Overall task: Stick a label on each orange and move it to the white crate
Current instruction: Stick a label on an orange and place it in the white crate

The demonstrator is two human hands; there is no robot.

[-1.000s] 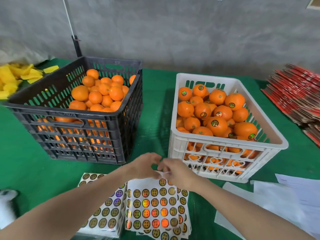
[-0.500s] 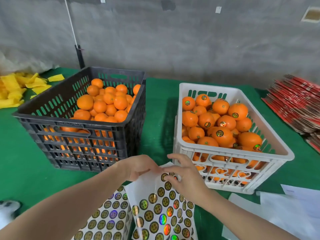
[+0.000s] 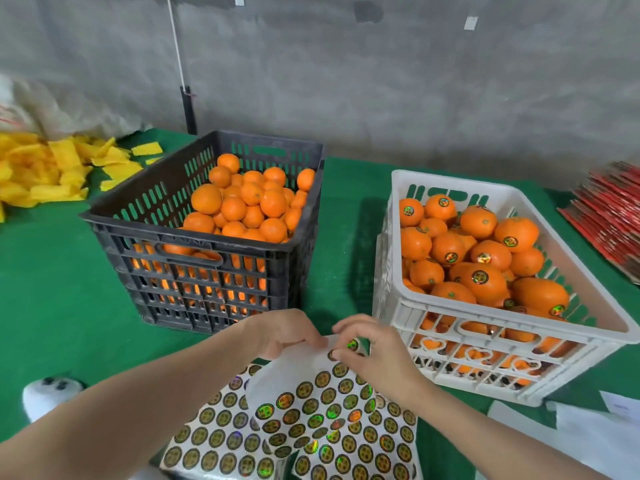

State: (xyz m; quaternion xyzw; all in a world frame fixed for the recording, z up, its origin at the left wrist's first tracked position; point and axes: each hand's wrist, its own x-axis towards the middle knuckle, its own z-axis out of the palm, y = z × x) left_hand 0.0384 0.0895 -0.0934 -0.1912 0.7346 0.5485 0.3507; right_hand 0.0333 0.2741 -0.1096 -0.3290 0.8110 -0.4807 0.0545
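Note:
A black crate [image 3: 194, 244] at centre left holds plain oranges [image 3: 239, 206]. The white crate [image 3: 398, 306] on the right holds oranges with round labels [image 3: 485, 275] on them. Between the crates, near me, my left hand [image 3: 284, 332] pinches the top edge of a lifted label sheet [image 3: 322, 417] of shiny round stickers. My right hand [image 3: 374, 348] pinches a label at the sheet's top corner, fingers curled over it. More label sheets [image 3: 214, 441] lie flat underneath.
Green cloth covers the table [image 3: 52, 289]. Yellow foam pieces [image 3: 52, 171] lie at the far left, red flat packs [image 3: 609, 220] at the far right, white papers [image 3: 588, 431] at the near right. A white object [image 3: 48, 393] sits at the near left. A grey wall stands behind.
The view has tilted upward, showing more wall. My hands have lifted the top sheet's edge off the stack, and my right fingers have closed on a label at its corner.

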